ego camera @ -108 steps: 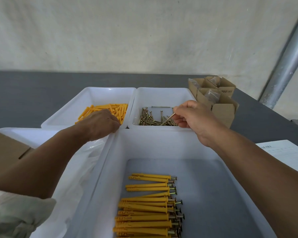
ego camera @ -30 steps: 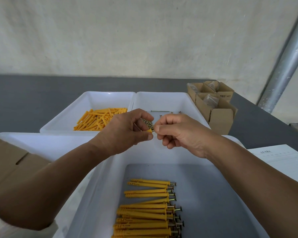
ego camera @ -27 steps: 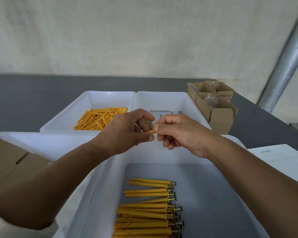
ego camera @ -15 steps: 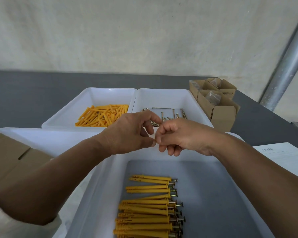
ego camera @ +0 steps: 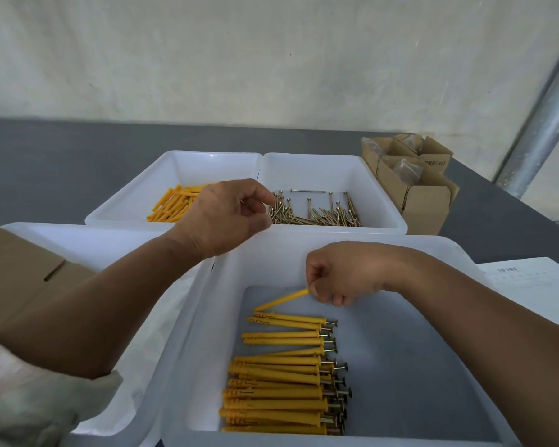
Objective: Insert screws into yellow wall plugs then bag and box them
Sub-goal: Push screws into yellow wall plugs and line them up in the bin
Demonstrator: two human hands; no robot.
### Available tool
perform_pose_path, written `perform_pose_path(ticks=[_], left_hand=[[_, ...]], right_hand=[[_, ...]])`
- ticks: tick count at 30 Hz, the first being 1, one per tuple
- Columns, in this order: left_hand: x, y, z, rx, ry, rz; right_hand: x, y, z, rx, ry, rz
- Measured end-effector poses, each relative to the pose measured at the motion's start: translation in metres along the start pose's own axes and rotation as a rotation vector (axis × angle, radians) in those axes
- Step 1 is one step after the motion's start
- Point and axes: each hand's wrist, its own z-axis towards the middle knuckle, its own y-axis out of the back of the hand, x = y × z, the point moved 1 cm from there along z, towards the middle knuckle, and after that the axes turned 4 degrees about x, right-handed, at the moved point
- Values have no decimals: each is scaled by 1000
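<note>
My right hand [ego camera: 342, 274] pinches a yellow wall plug with a screw in it [ego camera: 281, 300], holding it slanted just above the row of assembled plugs [ego camera: 281, 375] in the near white bin [ego camera: 459, 259]. My left hand [ego camera: 226, 217] hovers with loosely curled fingers and holds nothing, above the rim between the two far bins. The far left bin [ego camera: 136, 191] holds loose yellow plugs [ego camera: 171, 204]. The far right bin [ego camera: 378, 195] holds loose screws [ego camera: 317, 214].
Open cardboard boxes [ego camera: 413, 182] with plastic bags in them stand at the back right. A flat cardboard box [ego camera: 17, 279] lies at the left over another white bin [ego camera: 88, 243]. A paper sheet [ego camera: 536, 285] lies at the right. A metal pole [ego camera: 542, 117] rises at the far right.
The hands, joined at the plug half a second ago, have parted. My right hand has dropped into the near bin with the assembled plug. My left hand has let go and moved up toward the far bins.
</note>
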Motion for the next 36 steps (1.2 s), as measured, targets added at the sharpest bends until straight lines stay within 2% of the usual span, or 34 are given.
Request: perform_pose_path(ticks=[4, 9, 22, 33, 36], left_hand=[[10, 3, 4, -63, 58, 30], [19, 7, 9, -145, 102, 65], [35, 11, 12, -208, 172, 129], [49, 11, 16, -227, 264, 237], [55, 11, 16, -221, 275, 317]], right_hand=[[1, -2, 1, 28, -25, -178], [7, -12, 7, 94, -36, -146], [35, -25, 4, 173, 117, -462], [37, -25, 5, 213, 144, -525], [35, -25, 5, 210, 97, -396]])
